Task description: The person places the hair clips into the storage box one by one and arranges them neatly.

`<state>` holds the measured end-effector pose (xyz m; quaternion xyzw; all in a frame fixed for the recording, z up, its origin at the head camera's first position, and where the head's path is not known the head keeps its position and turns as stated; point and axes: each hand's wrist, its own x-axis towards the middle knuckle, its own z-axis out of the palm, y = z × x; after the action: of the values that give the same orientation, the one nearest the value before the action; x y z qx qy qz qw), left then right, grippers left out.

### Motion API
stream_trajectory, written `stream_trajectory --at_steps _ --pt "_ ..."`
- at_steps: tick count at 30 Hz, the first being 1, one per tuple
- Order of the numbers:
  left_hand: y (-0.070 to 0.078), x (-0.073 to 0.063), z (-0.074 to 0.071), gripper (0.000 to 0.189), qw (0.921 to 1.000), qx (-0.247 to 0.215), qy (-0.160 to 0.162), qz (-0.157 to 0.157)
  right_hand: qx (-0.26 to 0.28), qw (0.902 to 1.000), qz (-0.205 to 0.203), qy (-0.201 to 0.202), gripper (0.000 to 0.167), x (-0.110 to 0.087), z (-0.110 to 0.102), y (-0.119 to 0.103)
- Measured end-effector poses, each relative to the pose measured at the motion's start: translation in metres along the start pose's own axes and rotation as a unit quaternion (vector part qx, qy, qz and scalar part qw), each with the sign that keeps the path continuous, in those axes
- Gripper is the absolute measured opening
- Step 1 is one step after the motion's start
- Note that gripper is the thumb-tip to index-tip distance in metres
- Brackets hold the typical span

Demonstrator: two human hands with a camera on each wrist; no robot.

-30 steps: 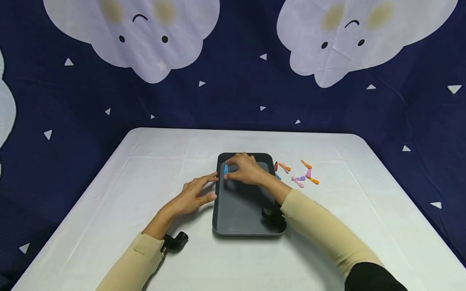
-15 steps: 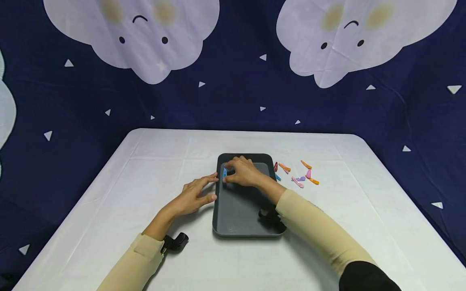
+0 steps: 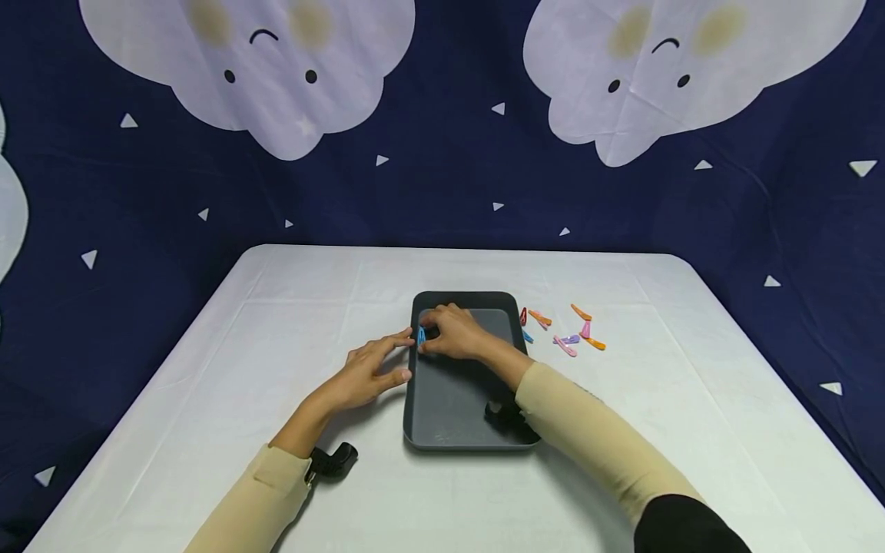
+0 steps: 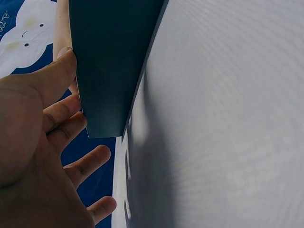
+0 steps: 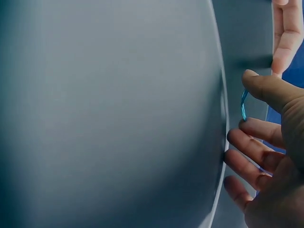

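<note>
A dark grey tray (image 3: 456, 407) lies lengthwise on the white table. Inside it, by the left wall, a blue hair clip (image 3: 421, 336) is pinched between the thumb and a fingertip of my right hand (image 3: 456, 332). In the right wrist view the clip (image 5: 244, 105) spans the gap between thumb and finger, while the other fingers of that hand (image 5: 270, 156) reach to the tray floor. My left hand (image 3: 366, 370) rests against the tray's outer left side, fingers spread. The left wrist view shows its thumb and some fingertips touching the tray wall (image 4: 111, 71).
Right of the tray, loose hair clips lie on the table: a red one (image 3: 523, 316), a blue one (image 3: 528, 336), a purple one (image 3: 571, 339), and several orange and pink ones, such as a pink clip (image 3: 565, 346). A navy cloth (image 3: 442, 192) with clouds hangs behind.
My right hand has moved left and slightly nearer with the blue hair clip, bringing it down beside the tray's left wall. My left hand has stayed in place.
</note>
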<state>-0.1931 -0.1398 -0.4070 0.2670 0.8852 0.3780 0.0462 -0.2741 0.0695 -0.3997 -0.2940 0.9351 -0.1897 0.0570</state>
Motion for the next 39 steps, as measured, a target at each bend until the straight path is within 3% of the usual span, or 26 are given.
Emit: stream_trajectory --at_steps 18,39 --pt "0.001 -0.001 -0.001 0.054 1.0 0.001 -0.004 -0.005 -0.021 0.9996 0.015 0.008 0.052 0.004 0.009 0.001" --pt "0.001 -0.001 -0.001 0.052 1.0 0.001 -0.005 -0.007 -0.048 0.9987 0.005 0.015 0.052 0.003 0.011 0.001"
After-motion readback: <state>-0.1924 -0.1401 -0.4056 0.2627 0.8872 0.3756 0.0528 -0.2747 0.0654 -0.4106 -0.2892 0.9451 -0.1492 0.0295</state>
